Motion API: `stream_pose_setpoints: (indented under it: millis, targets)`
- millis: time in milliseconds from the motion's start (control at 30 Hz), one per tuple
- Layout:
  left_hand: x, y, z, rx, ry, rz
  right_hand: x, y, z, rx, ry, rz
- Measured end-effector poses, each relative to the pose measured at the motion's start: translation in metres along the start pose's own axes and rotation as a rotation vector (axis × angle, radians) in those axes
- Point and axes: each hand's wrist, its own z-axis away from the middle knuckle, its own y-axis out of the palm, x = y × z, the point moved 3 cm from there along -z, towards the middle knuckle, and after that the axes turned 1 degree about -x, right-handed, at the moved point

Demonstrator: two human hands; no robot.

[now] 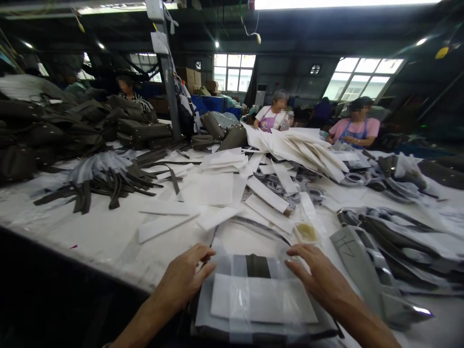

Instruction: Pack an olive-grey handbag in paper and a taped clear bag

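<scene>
My left hand (186, 279) rests at the left edge of a flat grey fabric panel (221, 268) near the table's front edge, fingers curled down onto it. My right hand (317, 273) lies on the panel's right upper corner, fingers bent and pressing. A white rectangular sheet (263, 304) lies on the panel between my hands, under strips of clear tape. A dark grey strap piece (257, 266) sits at the panel's top middle. A small tray of yellowish glue (306, 232) stands just beyond my right hand.
White strips and sheets (217, 188) cover the white table (101, 232). Dark straps (108, 183) and stacked dark bags (141, 130) lie at left, grey cut pieces (380, 241) at right. A steel post (168, 77) rises from the table. Three people work at the far side.
</scene>
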Motion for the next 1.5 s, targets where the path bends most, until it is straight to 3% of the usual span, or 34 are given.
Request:
stream_pose_setpoints:
  millis: [100, 233, 333, 433, 567, 667, 800, 967, 1133, 1200, 1300, 1400, 1500]
  targets:
    - [-0.01, 0.02, -0.02, -0.085, 0.14, -0.178, 0.016, 0.019, -0.012, -0.001, -0.154, 0.032]
    - [-0.01, 0.041, -0.038, -0.09, 0.185, -0.298, -0.006, 0.051, -0.025, 0.065, -0.097, 0.094]
    - [-0.012, 0.032, -0.05, -0.221, 0.245, -0.305, -0.025, 0.063, -0.025, 0.044, -0.091, 0.102]
    - [-0.011, 0.02, -0.074, -0.329, 0.268, -0.45, -0.034, 0.067, -0.023, 0.005, -0.126, 0.136]
    - [0.01, 0.018, -0.117, -0.23, 0.13, -0.554, -0.044, 0.07, -0.022, -0.041, -0.221, 0.22]
    - [0.028, 0.016, -0.135, -0.202, 0.059, -0.507, -0.051, 0.072, -0.022, -0.084, -0.317, 0.294]
    - [0.044, -0.006, -0.137, -0.27, 0.011, -0.424, -0.049, 0.07, -0.022, -0.13, -0.373, 0.353]
    - [0.069, -0.049, -0.135, -0.487, -0.121, -0.372, -0.04, 0.066, -0.021, -0.135, -0.394, 0.372]
    - [0.107, -0.091, -0.154, -0.624, -0.279, -0.372, -0.037, 0.065, -0.022, -0.179, -0.447, 0.383]
    - [0.116, -0.099, -0.165, -0.639, -0.296, -0.397, -0.037, 0.066, -0.023, -0.203, -0.472, 0.394]
    - [0.107, -0.084, -0.181, -0.593, -0.116, -0.505, -0.041, 0.067, -0.024, -0.227, -0.517, 0.416]
    - [0.082, -0.035, -0.194, -0.447, 0.151, -0.652, -0.047, 0.068, -0.025, -0.239, -0.562, 0.437]
    - [0.062, 0.014, -0.21, -0.331, 0.262, -0.663, -0.053, 0.07, -0.026, -0.233, -0.583, 0.458]
